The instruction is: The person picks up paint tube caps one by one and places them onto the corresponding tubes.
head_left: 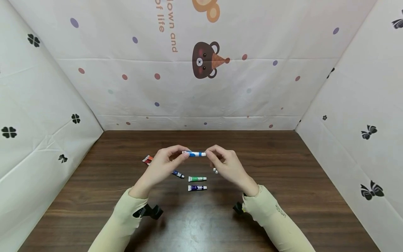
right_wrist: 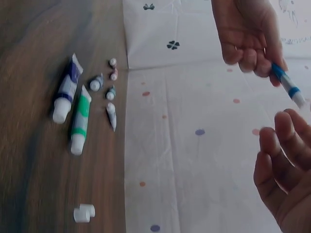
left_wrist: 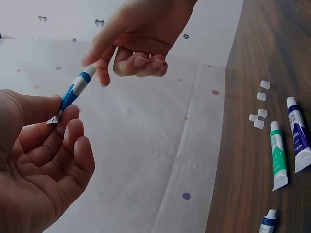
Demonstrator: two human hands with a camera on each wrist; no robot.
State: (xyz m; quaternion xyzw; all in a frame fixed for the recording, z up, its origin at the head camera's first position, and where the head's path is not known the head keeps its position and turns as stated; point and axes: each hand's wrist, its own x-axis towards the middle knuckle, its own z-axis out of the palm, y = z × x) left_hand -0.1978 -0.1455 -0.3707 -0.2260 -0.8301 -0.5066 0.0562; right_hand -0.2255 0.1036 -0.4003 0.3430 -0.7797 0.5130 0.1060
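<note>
- Centrally, a blue-and-white tube (head_left: 196, 154) is held up off the dark wooden table (head_left: 270, 210), between the two hands. Lies nearly level in the head view, white cap end toward the right hand.
- Left hand (head_left: 159, 164): thumb and index finger pinch the tube near its flat crimped end. Other fingers loosely bent, clear of the tube, as the left wrist view shows.
- Right hand (head_left: 227, 163): thumb and index finger brought close together right at the tip of the cap. Cannot tell whether they grip it or just touch. Remaining fingers curled in, apart from the tube.
- Below the hands on the table: green tube (head_left: 197, 179) and purple tube (head_left: 197, 188), side by side with a small gap, capped ends pointing to the person's right.
- Dark blue tube (head_left: 178, 174), slanted, partly behind the left hand. Red-orange tube (head_left: 147, 160) farther left, also partly covered by that hand.
- Small white caps (left_wrist: 261, 96) loose on the table, near the capped ends of the green and purple tubes; some touch.
- Both forearms in pale sleeves (head_left: 127, 210), a black device (head_left: 148, 211) at each wrist.
- Backdrop: white sheeting (head_left: 176, 87), printed with dots and a sideways brown bear head (head_left: 201, 66); clovers and bows on side walls.
</note>
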